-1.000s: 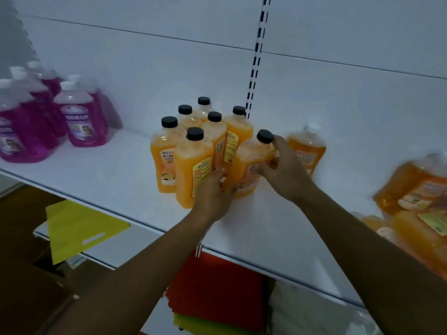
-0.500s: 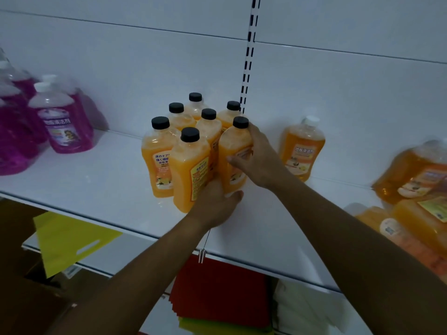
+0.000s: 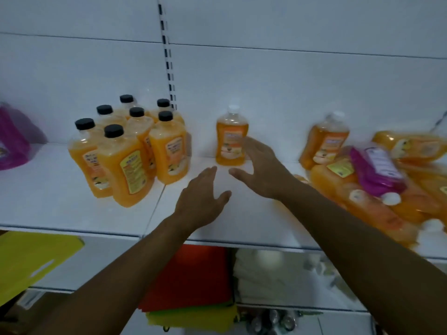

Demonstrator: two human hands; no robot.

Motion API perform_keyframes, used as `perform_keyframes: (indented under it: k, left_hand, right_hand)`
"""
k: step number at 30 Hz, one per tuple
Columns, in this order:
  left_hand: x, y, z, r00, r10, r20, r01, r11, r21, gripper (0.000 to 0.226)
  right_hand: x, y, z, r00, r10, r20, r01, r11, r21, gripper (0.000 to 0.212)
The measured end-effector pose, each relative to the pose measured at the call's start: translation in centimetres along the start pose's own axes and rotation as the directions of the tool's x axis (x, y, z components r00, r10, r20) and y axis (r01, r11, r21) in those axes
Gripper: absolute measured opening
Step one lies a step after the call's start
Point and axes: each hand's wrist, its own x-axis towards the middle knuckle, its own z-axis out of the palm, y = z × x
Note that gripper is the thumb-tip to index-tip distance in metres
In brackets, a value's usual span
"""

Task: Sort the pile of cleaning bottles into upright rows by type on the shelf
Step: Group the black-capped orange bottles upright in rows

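Nearest, both hands hover over the bare shelf point(image 3: 72, 194), holding nothing: the left hand point(image 3: 200, 201) has loose, straight fingers, and the right hand point(image 3: 261, 170) is spread with its fingertips just beside the single white-capped bottle point(image 3: 231, 139). To the right lies the pile point(image 3: 377, 189), mostly orange with one purple bottle point(image 3: 375, 170) on top. Farther left the black-capped group point(image 3: 130, 146) stands upright. The next pick is best gripped around the body and set down flat in a row of its own kind.
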Motion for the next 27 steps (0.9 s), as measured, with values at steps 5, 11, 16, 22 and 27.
perform_keyframes:
  k: [5,11,16,22,27]
  left_hand:
    - [1.8,6.2,4.2,0.978,0.165,0.127,-0.163,0.986,-0.025,0.068]
    - [3.1,10.5,8.3,0.948,0.253,0.191,-0.243,0.967,-0.075,0.058]
    - [3.3,10.6,9.5,0.952,0.237,0.194,-0.23,0.971,-0.058,0.07]
    - [2.9,9.4,8.8,0.953,0.22,0.207,-0.207,0.975,-0.085,0.054]
    - [0.9,8.3,7.4,0.93,0.274,0.245,-0.28,0.96,-0.013,0.077]
  right_hand:
    - [-7.4,6.2,-5.7,0.987,0.154,0.034,-0.149,0.982,-0.117,0.083]
    - [-13.7,9.4,-8.9,0.969,0.204,0.142,-0.157,0.945,-0.289,0.094]
    - [-15.1,10.9,-8.0,0.946,0.196,0.26,-0.054,0.882,-0.467,0.104]
    - [-14.7,10.9,-7.0,0.973,0.088,0.213,0.016,0.897,-0.443,0.089]
    - [-14.4,10.1,-7.3,0.976,0.061,0.21,0.013,0.943,-0.333,0.086]
